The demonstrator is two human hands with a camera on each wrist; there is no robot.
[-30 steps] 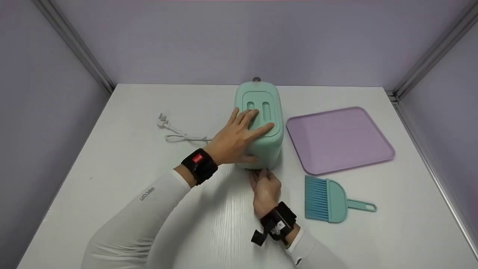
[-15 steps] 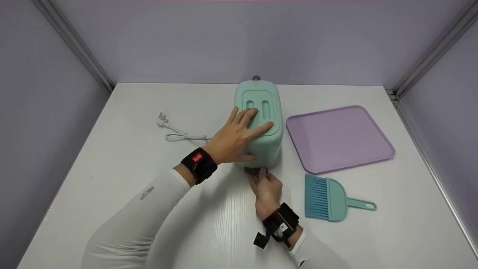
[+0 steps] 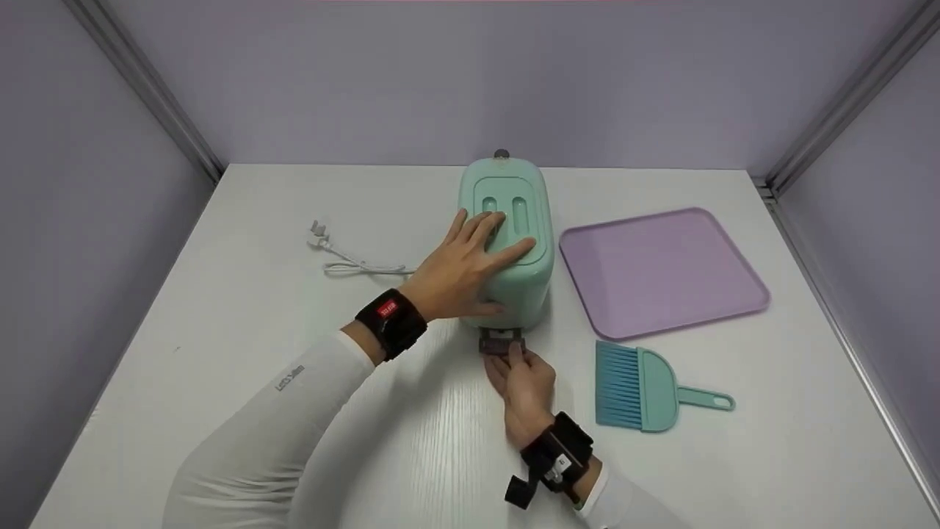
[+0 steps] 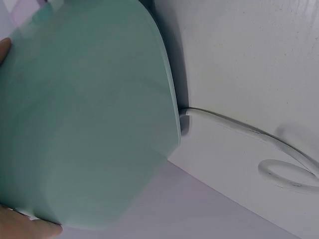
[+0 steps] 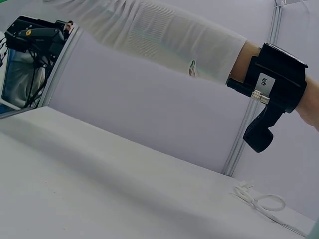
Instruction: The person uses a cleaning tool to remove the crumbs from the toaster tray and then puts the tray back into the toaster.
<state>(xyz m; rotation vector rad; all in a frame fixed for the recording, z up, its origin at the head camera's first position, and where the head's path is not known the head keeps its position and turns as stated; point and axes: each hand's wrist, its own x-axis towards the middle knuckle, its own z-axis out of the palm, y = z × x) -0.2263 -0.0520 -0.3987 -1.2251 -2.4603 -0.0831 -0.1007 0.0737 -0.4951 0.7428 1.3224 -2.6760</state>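
Note:
A mint-green toaster (image 3: 515, 286) stands mid-table, with two slot-shaped recesses on top. My left hand (image 3: 459, 268) rests spread over the top, thumb against the near end. In the left wrist view the toaster's side (image 4: 94, 114) fills much of the picture, with parts of the fingers (image 4: 30, 228) at the left edge. At the toaster's near-end base a dark crumb tray (image 3: 499, 345) sticks partly out. My right hand (image 3: 527, 386) pinches its front edge, palm turned up. The right wrist view shows my left wrist strap (image 5: 279, 77) but not my right hand.
A lilac tray (image 3: 664, 272) lies to the toaster's right. Closer to me is a teal hand brush (image 3: 657, 389), bristles facing left. The toaster's bundled white cord (image 3: 360, 268) and plug (image 3: 317, 235) lie on the left. Walls border the white table (image 3: 242, 308).
My right hand has moved toward me, sliding the crumb tray further out from under the toaster. The left hand has stayed on top, and the toaster has kept its place.

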